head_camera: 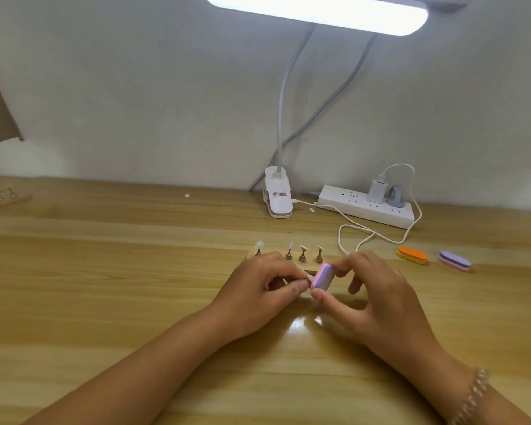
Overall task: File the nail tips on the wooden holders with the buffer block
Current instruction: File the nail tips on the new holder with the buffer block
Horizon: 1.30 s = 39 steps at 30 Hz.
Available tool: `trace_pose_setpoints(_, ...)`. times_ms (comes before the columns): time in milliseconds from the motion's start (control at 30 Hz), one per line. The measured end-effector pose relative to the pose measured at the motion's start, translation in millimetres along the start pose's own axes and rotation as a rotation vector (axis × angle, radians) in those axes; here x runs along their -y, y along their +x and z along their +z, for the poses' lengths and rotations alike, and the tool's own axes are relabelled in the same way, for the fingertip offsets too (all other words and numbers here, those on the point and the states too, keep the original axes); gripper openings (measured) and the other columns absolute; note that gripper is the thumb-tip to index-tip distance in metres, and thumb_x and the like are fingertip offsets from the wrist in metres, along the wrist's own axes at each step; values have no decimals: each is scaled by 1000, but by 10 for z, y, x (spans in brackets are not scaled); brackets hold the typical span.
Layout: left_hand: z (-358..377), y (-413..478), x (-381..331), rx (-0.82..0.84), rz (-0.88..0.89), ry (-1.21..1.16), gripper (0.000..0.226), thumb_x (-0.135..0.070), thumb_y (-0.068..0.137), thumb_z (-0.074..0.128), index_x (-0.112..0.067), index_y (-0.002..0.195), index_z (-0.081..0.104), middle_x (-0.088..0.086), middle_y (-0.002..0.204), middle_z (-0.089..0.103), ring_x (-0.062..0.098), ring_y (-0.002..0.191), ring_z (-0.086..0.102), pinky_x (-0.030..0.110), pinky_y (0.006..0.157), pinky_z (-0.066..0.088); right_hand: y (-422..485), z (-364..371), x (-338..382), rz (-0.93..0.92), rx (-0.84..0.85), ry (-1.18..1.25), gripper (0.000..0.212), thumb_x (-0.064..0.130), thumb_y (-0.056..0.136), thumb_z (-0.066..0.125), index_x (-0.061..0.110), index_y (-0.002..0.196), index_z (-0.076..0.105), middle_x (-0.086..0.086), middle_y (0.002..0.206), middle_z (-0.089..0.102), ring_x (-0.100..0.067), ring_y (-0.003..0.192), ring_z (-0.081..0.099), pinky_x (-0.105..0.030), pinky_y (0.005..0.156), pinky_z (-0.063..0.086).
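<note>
A wooden holder (308, 265) lies across the middle of the desk with several metal stands carrying clear nail tips (303, 248). My left hand (258, 289) sits in front of it and pinches a small nail tip (309, 277) on its stand between thumb and fingers. My right hand (377, 299) grips a pink and purple buffer block (323, 277) between thumb and fingertips. The block's face touches the pinched nail tip.
An orange and yellow buffer (412, 254) and a purple and pink buffer (454, 261) lie at the right. Behind stand a white clip lamp base (278, 191), a power strip (370, 205) with chargers and a looping white cable (354, 231). Another wooden holder (3, 197) lies far left.
</note>
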<state>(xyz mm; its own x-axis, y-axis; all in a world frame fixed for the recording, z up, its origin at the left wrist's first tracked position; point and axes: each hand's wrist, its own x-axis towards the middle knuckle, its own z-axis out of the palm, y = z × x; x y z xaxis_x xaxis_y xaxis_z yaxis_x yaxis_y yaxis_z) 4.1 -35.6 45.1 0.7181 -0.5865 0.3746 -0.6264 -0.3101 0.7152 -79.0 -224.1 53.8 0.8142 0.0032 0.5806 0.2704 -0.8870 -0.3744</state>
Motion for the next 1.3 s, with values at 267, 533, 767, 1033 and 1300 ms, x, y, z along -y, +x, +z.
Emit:
trace_pose_setpoints(267, 2, 3, 5, -3, 2, -7, 14, -20, 90, 71, -28, 99, 78, -11, 80, 58, 5, 72, 54, 22, 69, 42, -11, 0, 31, -35, 34, 18, 32, 49, 76, 72, 32, 100, 60, 21, 88, 60, -3, 69, 56, -34, 72, 48)
trace_pose_setpoints(533, -1, 1, 9, 0, 13, -1, 14, -19, 90, 71, -28, 98, 78, -14, 78, 56, 4, 71, 53, 26, 71, 43, -41, 17, 76, -104, 93, 28, 30, 47, 79, 66, 34, 104, 57, 26, 90, 61, -3, 71, 57, -26, 69, 46)
trace_pose_setpoints(767, 6, -8, -3, 7, 23, 40, 13, -19, 90, 71, -24, 98, 79, -12, 77, 55, 4, 72, 53, 27, 76, 41, -61, 15, 73, -132, 92, 31, 32, 41, 78, 66, 34, 106, 54, 24, 91, 58, -6, 66, 57, -30, 60, 52)
trace_pose_setpoints(1033, 10, -8, -2, 17, 32, 53, 14, -17, 90, 71, -23, 100, 79, -6, 78, 56, 9, 73, 53, 32, 73, 45, -59, 19, 73, -133, 84, 16, 31, 39, 79, 68, 34, 106, 54, 24, 87, 58, -6, 64, 57, -27, 60, 51)
trace_pose_setpoints(1300, 7, -14, -12, 24, 47, 65, 14, -22, 91, 71, -27, 100, 79, -14, 75, 52, 6, 72, 52, 28, 71, 43, -43, 12, 44, -108, 61, -4, 36, 33, 79, 71, 32, 111, 56, 22, 88, 58, -6, 63, 56, -30, 58, 51)
